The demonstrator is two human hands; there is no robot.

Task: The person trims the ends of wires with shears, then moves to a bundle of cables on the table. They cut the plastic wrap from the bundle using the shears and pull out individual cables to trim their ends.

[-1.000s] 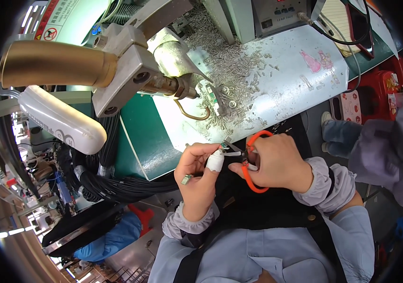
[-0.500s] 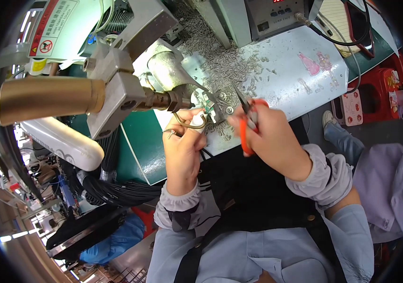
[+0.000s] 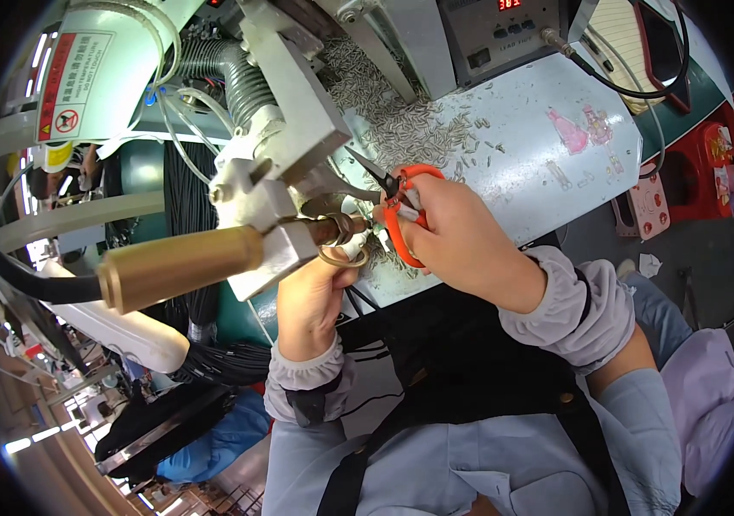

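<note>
My right hand (image 3: 461, 236) is wrapped round orange-handled long-nose pliers (image 3: 400, 209), their dark jaws pointing up and left. The handles are spread apart, with nothing visible in the jaws. To the left, my left hand (image 3: 311, 297) is closed in a pinch beneath the end of a soldering machine's brass-coloured handle (image 3: 182, 267) and a bent brass tube (image 3: 344, 261). At its fingertips is a small green-and-white part (image 3: 381, 234), mostly hidden by the machine and the pliers. Something white covers the thumb tip.
Many small metal pins (image 3: 410, 129) lie heaped on the pale work sheet (image 3: 513, 193). A control box (image 3: 504, 39) with a red display stands behind. Bundled black cables (image 3: 229, 361) and a white rounded arm (image 3: 139, 340) are at left; a red stool (image 3: 702, 185) is at right.
The machine's handle and metal block have moved right and down, covering more of my left hand. The pliers have moved left, nearer my left fingers, and their jaws now point further left.
</note>
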